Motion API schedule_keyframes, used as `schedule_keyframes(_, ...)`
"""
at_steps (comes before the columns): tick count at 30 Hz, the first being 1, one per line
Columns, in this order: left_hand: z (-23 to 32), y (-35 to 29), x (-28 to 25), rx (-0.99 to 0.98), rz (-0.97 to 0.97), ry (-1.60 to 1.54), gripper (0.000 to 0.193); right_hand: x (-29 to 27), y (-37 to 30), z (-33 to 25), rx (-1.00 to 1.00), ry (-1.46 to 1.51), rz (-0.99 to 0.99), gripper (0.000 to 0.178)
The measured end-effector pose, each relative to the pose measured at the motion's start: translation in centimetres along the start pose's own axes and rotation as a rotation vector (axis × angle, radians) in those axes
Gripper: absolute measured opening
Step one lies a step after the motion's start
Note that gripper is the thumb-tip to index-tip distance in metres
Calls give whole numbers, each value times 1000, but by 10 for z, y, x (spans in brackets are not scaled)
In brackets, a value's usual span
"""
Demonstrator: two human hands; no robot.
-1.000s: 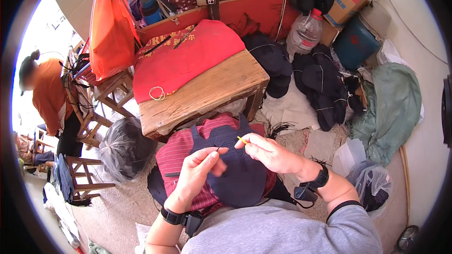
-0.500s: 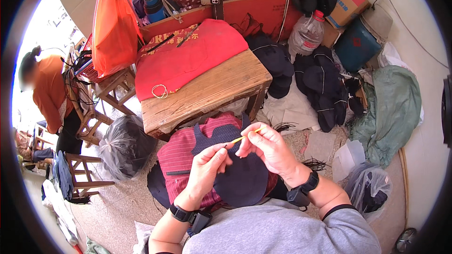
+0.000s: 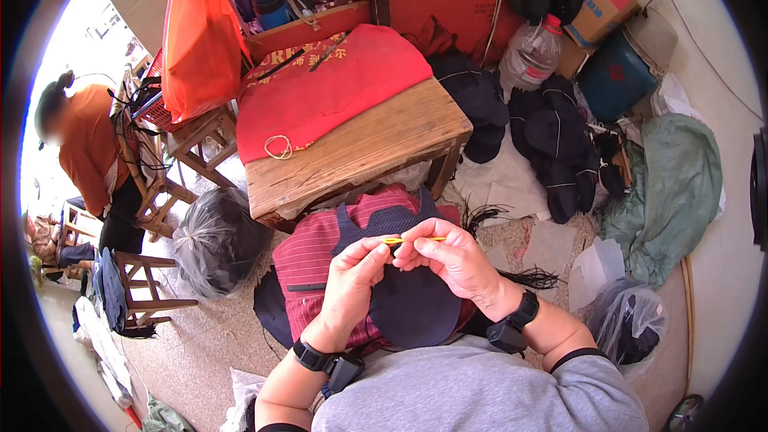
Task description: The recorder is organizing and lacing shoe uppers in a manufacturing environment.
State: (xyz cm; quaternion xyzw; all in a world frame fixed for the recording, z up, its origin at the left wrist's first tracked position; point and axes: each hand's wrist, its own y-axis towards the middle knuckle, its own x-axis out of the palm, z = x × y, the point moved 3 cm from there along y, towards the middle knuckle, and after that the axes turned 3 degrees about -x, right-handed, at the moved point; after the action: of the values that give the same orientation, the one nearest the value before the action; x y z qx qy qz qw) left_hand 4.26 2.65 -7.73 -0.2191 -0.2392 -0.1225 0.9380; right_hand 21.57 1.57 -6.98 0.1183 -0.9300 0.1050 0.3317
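My left hand (image 3: 357, 270) and my right hand (image 3: 448, 256) meet above my lap, thumbs and fingertips pinched. Between them runs a thin yellow stick-like tool (image 3: 394, 241), its far end poking out past the right fingers; its exact kind is too small to make out. Something dark and tiny shows near the left fingertips. Below the hands lies a navy cloth piece (image 3: 416, 308) with a rounded lower part and a dotted curved band. It rests on burgundy striped fabric (image 3: 308, 260) over my lap.
Ahead stands a wooden table (image 3: 360, 140) with a red cloth bag (image 3: 336, 88) and a cord loop (image 3: 278, 147) on it. A stuffed dark plastic bag (image 3: 220, 244) and stools are left. Navy cloth bundles (image 3: 552, 140) lie right. A person (image 3: 88, 140) sits far left.
My hands have come closer together, and the left fingers now meet the right around the yellow tool. The tool lies more level. The view has shifted slightly.
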Motion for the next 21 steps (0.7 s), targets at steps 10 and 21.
schedule_keyframes(10,-1,2,-2,-29,9,-10,20,-2,3,3,-148,-419,64,13)
schedule_keyframes(21,-1,3,-10,20,97,46,20,7,3,6,-327,-696,22,12)
